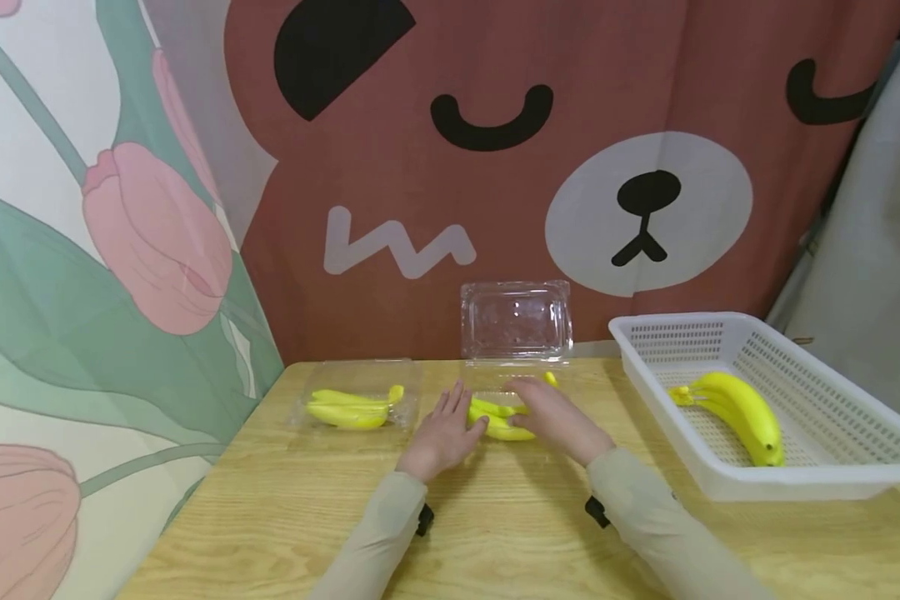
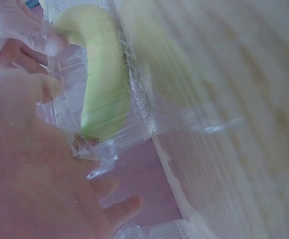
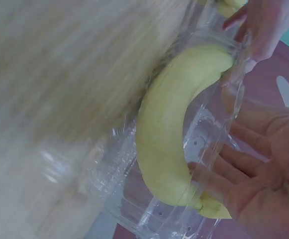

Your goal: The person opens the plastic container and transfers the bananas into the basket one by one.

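A yellow banana bunch (image 1: 501, 428) lies in a clear plastic clamshell box (image 3: 109, 184) in the middle of the table. The box's lid (image 1: 516, 323) stands raised at the back. My left hand (image 1: 441, 435) is at the box's left end, its fingers straight and its thumb close to the rim. At the right end, my right hand (image 1: 558, 419) reaches over the rim. In the right wrist view its loosely extended fingers (image 3: 234, 167) are beside the banana bunch's inner curve; whether they touch it, I cannot tell.
To the left sits another clear clamshell box (image 1: 412, 375) with bananas (image 1: 348, 414) inside, its lid apparently down. A white perforated basket (image 1: 663, 442) on the right holds one banana bunch (image 1: 746, 417). A bear-print curtain (image 1: 390, 308) hangs behind the wooden table (image 1: 495, 533).
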The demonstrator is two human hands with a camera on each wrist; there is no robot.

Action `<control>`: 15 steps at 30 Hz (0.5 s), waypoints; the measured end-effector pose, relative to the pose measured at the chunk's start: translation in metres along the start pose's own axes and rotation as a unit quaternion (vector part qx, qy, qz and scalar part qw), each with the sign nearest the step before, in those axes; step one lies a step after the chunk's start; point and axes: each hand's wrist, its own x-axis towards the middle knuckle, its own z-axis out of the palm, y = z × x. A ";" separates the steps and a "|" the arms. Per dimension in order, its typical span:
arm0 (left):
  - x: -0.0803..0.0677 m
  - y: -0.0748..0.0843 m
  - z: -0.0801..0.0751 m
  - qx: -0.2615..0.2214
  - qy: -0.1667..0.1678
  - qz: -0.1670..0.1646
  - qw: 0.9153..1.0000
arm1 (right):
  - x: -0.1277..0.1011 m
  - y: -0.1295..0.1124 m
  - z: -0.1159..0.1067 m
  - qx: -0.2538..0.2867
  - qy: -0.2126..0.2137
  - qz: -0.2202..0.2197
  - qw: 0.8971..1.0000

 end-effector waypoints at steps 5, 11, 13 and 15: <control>-0.001 -0.001 -0.001 0.008 0.001 0.002 1.000 | 0.009 -0.002 0.000 0.021 -0.041 0.022 0.999; -0.002 0.001 -0.001 0.005 0.000 0.009 1.000 | 0.018 0.001 0.005 0.000 -0.087 0.024 0.996; -0.002 0.001 -0.001 0.002 0.001 0.010 1.000 | 0.021 0.001 0.005 -0.011 -0.093 0.016 0.995; -0.002 0.000 -0.002 0.003 0.003 0.010 1.000 | 0.024 0.001 0.006 -0.017 -0.096 0.015 0.995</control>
